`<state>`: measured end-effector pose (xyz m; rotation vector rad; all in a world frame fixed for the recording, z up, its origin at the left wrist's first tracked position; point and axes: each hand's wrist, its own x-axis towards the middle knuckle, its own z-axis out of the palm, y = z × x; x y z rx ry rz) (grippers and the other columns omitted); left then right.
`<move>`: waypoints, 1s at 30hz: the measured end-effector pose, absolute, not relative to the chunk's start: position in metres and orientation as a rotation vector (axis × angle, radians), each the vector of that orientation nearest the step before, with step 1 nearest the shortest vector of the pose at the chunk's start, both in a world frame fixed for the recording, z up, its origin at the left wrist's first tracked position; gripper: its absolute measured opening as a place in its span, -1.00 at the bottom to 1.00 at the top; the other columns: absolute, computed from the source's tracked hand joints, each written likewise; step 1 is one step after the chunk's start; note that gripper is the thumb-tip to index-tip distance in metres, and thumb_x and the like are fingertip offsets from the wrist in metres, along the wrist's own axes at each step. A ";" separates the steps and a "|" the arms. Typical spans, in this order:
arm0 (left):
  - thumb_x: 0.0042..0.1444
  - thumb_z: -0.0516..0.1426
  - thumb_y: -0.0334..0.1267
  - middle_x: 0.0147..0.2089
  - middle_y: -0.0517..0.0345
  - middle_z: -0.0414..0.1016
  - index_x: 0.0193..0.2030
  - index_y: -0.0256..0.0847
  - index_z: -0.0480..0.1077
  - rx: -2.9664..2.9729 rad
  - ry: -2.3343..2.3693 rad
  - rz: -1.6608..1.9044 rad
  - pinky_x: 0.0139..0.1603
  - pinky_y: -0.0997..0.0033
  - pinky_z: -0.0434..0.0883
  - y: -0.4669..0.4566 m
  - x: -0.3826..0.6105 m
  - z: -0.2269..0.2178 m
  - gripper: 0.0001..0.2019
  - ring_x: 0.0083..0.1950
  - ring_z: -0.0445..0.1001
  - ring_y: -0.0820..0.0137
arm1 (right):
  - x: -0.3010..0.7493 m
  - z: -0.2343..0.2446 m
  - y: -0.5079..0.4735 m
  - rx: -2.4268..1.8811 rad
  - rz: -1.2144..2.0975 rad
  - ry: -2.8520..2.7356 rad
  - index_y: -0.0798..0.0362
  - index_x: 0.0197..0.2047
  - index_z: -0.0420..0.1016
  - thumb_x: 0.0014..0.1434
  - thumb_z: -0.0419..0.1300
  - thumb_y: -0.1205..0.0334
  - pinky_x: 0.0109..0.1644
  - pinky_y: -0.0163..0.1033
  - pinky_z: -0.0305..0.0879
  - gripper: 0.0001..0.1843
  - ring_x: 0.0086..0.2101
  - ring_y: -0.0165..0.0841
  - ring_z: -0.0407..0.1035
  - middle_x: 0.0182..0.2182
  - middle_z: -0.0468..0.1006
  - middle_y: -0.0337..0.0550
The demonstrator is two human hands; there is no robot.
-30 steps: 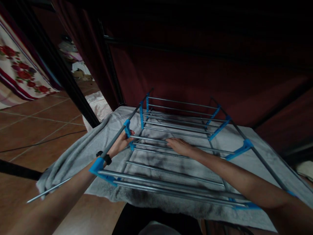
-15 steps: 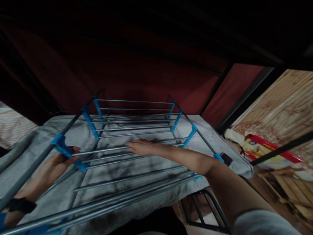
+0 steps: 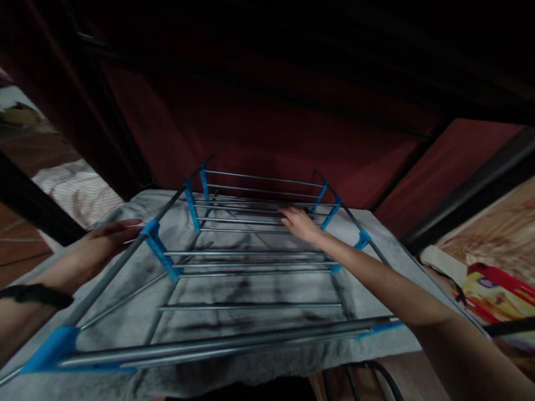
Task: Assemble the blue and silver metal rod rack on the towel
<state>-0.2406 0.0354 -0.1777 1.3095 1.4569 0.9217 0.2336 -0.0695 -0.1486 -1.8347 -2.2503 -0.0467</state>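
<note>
Count: 1 rack of grey metal tubes and blue plastic brackets (image 3: 251, 306), lying on 1 grey plush cloth (image 3: 259, 289). Brackets visible: 8, i.e. 4 along each long side. Long side tubes on top: 2, running away from the wearer and drawing together toward the far end.

Crossbars: 2 thick smooth round bars (image 3: 229, 341) nearly parallel at the near end; 1 lower bar beyond; 3 slim bars close together at the next bracket pair. Far-end bars overlap; not counted reliably. 1 thin straight metal rod (image 3: 125, 301) slants beneath the left side tube.

Hands: 2, both bare. Left hand (image 3: 109, 239), with 1 black wristband (image 3: 37, 295), is beside the outer left tube, near the second-nearest left bracket. Its fingers are extended and blurred; cannot tell whether they grip anything. Right hand (image 3: 301, 225) reaches over the rack, fingers at the far crossbars, bent slightly downward; whether they close around a bar cannot be told.

Textures: cloth soft, short-piled, with darker patches; tubes with a dull sheen; brackets angular, broader at the near corners.

Surroundings: 1 dark red panel (image 3: 284, 133) behind the rack; 1 pale striped cloth (image 3: 81, 189) to the left; 1 red-and-yellow printed package (image 3: 499, 292) to the right.
</note>
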 end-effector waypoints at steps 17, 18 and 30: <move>-0.21 0.39 0.12 -0.07 0.02 0.55 -0.14 -0.21 0.51 1.454 1.208 0.867 -0.14 0.35 0.40 0.168 -0.147 -0.146 -0.44 -0.06 0.44 0.23 | 0.178 -0.190 0.065 -1.809 -0.190 -2.367 0.07 0.26 0.34 0.41 -0.05 0.26 0.29 -0.10 0.11 -0.58 0.17 -0.22 0.28 0.20 0.40 0.05; -0.21 0.38 0.13 -0.04 0.03 0.55 -0.11 -0.19 0.51 1.480 1.199 0.853 -0.13 0.35 0.40 0.171 -0.146 -0.149 -0.43 -0.02 0.44 0.21 | 0.177 -0.191 0.068 -1.814 -0.186 -2.370 0.07 0.24 0.37 0.41 -0.05 0.26 0.27 -0.11 0.13 -0.60 0.15 -0.22 0.30 0.19 0.41 0.04; -0.10 0.33 0.11 0.03 0.05 0.56 -0.09 -0.16 0.52 1.360 1.083 0.886 -0.01 0.35 0.46 0.169 -0.142 -0.159 -0.50 0.11 0.47 0.19 | 0.181 -0.172 0.067 -1.801 -0.323 -2.408 0.08 0.22 0.36 0.45 -0.11 0.22 0.15 -0.14 0.25 -0.60 0.09 -0.21 0.35 0.14 0.43 0.06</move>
